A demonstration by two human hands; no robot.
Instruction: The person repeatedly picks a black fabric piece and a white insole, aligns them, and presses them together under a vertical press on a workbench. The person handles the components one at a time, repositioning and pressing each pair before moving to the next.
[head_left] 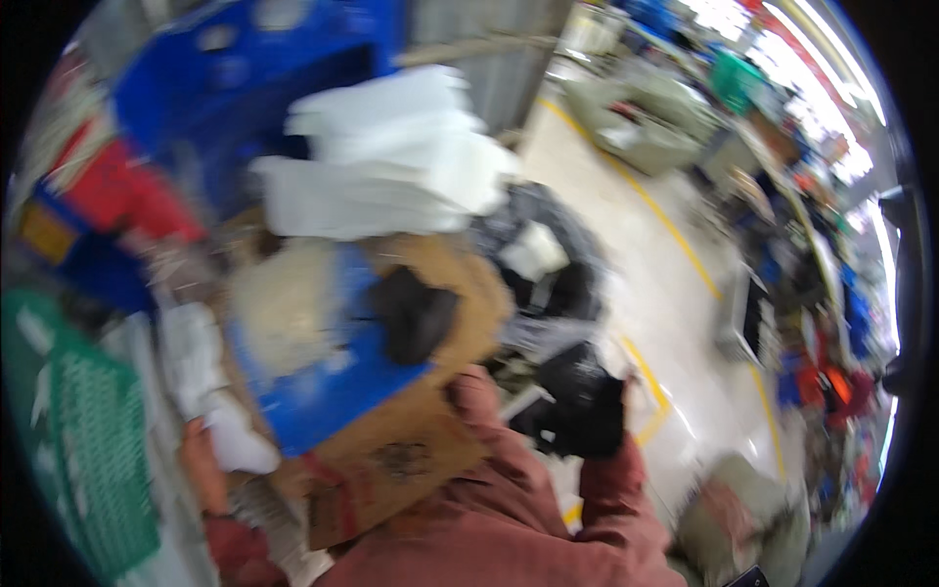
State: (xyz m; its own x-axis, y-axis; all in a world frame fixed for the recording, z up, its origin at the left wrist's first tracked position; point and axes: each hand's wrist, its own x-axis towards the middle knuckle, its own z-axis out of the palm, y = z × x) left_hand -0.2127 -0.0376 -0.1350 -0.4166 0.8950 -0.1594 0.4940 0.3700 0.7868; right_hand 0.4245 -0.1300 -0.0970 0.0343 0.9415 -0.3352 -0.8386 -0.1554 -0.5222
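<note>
Motion blur smears everything. Right hand (585,406), gloved black, is raised beside a cardboard box (391,440); its grip is unreadable. Left hand is hidden.

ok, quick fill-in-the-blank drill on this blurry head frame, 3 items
1. The right hand wears a glove coloured ____.
2. The cardboard box carries a flat piece coloured ____.
3. The lines painted on the floor are ____.

Missing words: black; blue; yellow
</note>
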